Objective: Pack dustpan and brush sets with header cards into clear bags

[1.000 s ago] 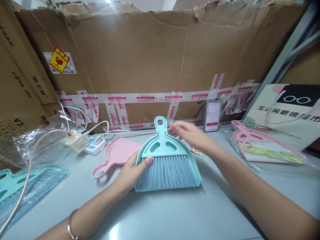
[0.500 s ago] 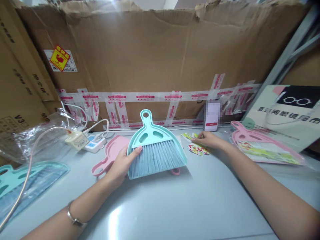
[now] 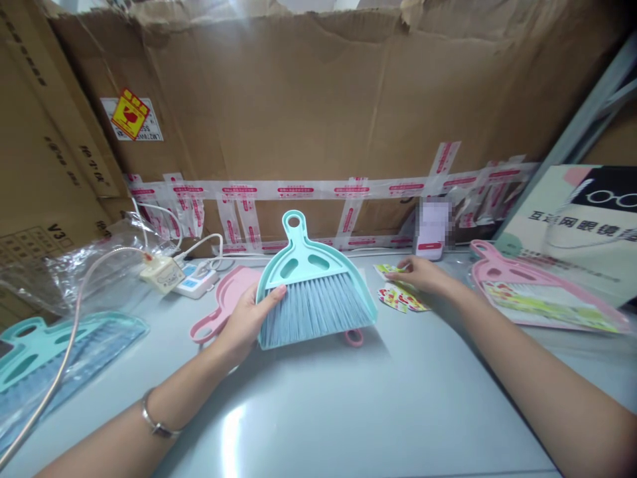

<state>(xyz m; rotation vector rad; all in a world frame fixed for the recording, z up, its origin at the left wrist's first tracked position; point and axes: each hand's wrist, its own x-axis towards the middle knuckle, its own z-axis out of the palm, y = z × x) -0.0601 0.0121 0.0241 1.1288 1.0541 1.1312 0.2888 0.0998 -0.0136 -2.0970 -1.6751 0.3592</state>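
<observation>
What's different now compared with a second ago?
The right hand has moved rightward from beside the teal brush-and-dustpan set to the printed cards; whether it grips one isn't clear. The set has shifted left and leans leftward, and a pink loop now shows below its lower right edge. The left hand still holds the set; the pink dustpan and phone stayed put.

Held dustpan [image 3: 371,310] of smooth plastic; brush bristles [image 3: 318,309] matt; desk [image 3: 398,398] smooth, glossy; carton [image 3: 298,99] matt cardboard; bracelet [image 3: 158,427] shiny metal.
</observation>
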